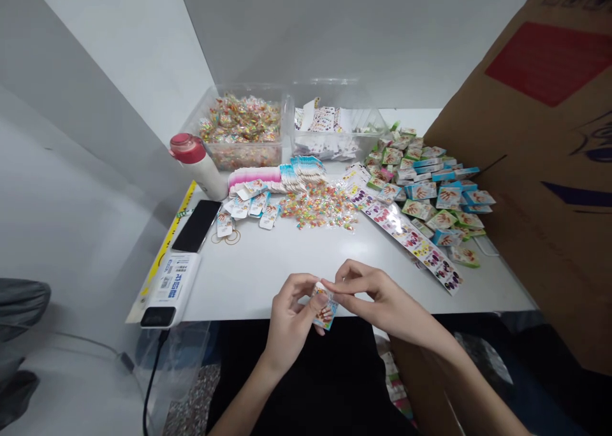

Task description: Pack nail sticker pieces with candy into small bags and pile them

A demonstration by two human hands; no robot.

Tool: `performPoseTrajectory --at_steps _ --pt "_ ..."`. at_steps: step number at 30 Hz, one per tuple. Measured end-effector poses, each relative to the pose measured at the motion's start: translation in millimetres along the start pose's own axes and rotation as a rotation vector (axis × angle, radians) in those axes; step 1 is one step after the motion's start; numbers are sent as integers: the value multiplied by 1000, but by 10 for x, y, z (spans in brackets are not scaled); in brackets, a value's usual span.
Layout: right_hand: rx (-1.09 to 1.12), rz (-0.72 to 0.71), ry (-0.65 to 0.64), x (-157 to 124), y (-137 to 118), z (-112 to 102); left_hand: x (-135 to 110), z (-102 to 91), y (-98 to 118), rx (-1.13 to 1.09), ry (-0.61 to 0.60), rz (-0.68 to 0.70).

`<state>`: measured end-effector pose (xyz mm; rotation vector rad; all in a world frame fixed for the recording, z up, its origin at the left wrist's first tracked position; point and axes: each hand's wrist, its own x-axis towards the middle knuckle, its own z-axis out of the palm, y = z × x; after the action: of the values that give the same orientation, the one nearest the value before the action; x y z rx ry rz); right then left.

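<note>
Small rectangular printed paper card (325, 308), with a blue edge and a colourful hand picture, is hanging just over the near edge of the white bench (258, 276), gripped between both hands. The left hand (291, 321) is rising from the lower left with its wrist bent, its fingers (291, 289) curling around the card's left side while the thumb is pressing on its face. The right hand (377, 296) is reaching in from the lower right with the forearm slanting low, its fingers (351, 273) closing in a pinch on the card's top edge.

Along the left bench edge, a white power bank (169, 289) with a black cable (150, 378) is lying beside a strip of yellow tape (167, 251) and a black smartphone (196, 225). Thin rubber bands (227, 237) and several loose printed cards (248, 206) are lying ahead of the hands, near a heap of tiny multicoloured plastic packets (318, 206). To the right, a long printed sticker strip (406, 232) is stretching beside a spread of blue and green cards (430, 194). Farther back, a white bottle with a pink cap (196, 165) is standing beside two clear plastic tubs (241, 127) filled with packets and printed sheets. A large brown cardboard box (549, 168) is rising along the right side.
</note>
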<state>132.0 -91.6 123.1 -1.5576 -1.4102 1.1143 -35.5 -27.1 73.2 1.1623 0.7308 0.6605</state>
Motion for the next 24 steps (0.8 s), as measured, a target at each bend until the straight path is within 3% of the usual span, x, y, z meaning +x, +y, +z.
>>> performPoseTrajectory --at_steps 11,15,19,24 --pt "-12 4 -173 -101 153 -32 14 -52 -114 -3 -96 -67" --pt "19 19 -57 -120 231 18 42 -13 -123 -51 -125 -117" --pt "176 6 94 -119 317 101 84 24 -115 -44 -101 -83" --pt "250 65 130 -114 398 166 112 56 -122 -4 -162 -84"
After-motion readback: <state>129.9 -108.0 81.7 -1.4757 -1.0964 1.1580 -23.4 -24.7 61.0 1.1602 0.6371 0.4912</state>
